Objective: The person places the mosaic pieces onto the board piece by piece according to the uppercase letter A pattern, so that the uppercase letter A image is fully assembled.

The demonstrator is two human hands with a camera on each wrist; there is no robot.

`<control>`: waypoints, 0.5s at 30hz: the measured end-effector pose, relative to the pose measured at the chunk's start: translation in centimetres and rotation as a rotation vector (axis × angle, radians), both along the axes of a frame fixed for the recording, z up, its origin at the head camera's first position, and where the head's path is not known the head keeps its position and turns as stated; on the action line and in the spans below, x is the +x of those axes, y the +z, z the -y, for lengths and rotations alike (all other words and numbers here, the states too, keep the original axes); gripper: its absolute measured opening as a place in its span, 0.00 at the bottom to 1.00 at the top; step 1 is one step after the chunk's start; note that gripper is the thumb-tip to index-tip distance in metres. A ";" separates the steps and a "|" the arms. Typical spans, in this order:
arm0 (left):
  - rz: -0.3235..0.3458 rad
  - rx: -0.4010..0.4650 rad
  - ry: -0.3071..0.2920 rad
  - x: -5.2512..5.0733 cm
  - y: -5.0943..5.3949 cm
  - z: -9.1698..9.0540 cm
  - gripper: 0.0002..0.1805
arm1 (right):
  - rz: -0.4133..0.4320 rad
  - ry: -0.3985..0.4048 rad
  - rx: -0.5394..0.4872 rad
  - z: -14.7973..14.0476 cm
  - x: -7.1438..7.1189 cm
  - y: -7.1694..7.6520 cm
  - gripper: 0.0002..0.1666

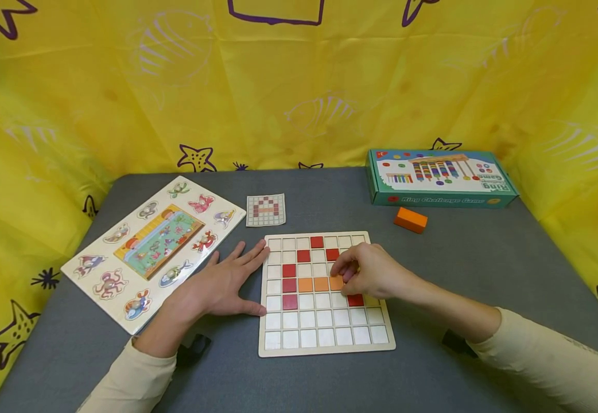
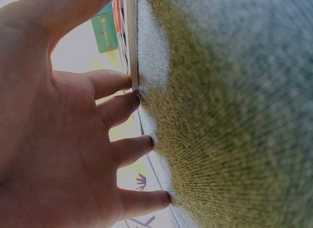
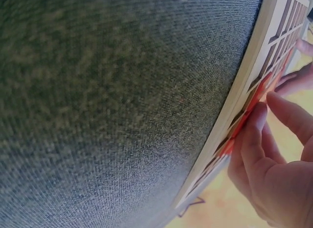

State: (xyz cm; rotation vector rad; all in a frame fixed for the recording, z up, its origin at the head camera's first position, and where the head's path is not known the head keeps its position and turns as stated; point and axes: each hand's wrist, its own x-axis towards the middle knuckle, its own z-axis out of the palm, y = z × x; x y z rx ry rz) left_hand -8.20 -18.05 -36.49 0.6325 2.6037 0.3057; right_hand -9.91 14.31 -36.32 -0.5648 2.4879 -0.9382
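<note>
A wooden grid board (image 1: 325, 349) lies on the table, white squares in its cells along with several red tiles (image 1: 290, 302) and a row of orange tiles (image 1: 306, 284). My left hand (image 1: 226, 281) is spread flat at the board's left side; its index finger and thumb reach the edge. In the left wrist view, the fingers of the left hand (image 2: 63, 125) are straight. Over the right half of the grid, my right hand (image 1: 373, 271) pinches at the rightmost orange tile (image 1: 336, 283) with thumb and curled index finger. That hand covers some cells.
A small pattern card (image 1: 266, 220) lies behind the board. To the left is a sea-animal puzzle board (image 1: 139, 318). An orange block (image 1: 410, 220) sits at the right, in front of a green game box (image 1: 441, 198). Yellow cloth (image 1: 299, 69) hangs around the grey table (image 1: 325, 384).
</note>
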 end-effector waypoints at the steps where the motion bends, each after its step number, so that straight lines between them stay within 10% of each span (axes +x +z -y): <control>1: -0.001 0.001 0.001 0.0 0.0 0.0 0.64 | 0.000 0.001 -0.002 0.0 0.0 0.0 0.14; 15: 0.001 0.016 -0.002 0.1 0.0 0.1 0.62 | -0.050 0.006 -0.055 -0.7 -0.1 0.1 0.10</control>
